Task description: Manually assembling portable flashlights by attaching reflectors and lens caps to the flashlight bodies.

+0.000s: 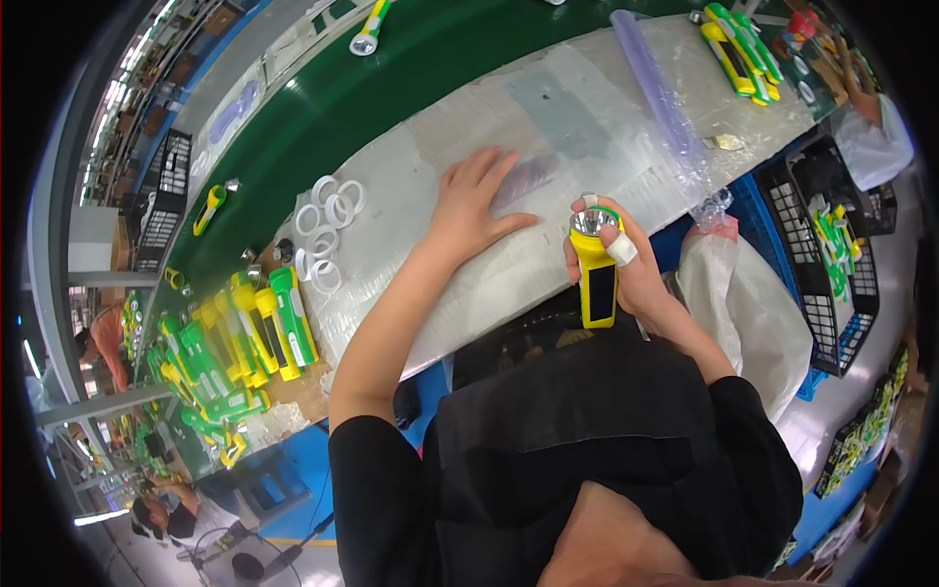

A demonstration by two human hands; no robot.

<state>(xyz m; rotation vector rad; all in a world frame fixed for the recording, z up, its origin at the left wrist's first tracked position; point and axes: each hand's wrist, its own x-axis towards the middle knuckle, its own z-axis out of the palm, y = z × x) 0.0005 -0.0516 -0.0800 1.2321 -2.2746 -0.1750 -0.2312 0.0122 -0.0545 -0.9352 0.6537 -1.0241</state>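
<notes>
A yellow and green flashlight [596, 264] with a dark panel on its body is gripped in my right hand [631, 262], its silvery lens end up. White wraps cover parts of that hand's thumb and finger. My left hand [475, 208] lies with fingers spread over the plastic-covered table [421, 293], holding nothing. Left of it sits a cluster of white rings [324, 240]. Beyond the rings, several yellow and green flashlight bodies [259, 328] are lined up at the table's left end.
A green conveyor belt [323, 108] curves along the far side, carrying a flashlight [367, 39]. A clear plastic roll [650, 88] and more flashlights [740, 59] lie far right. A black crate [827, 274] and white sack [743, 303] stand at right. Other people work at both sides.
</notes>
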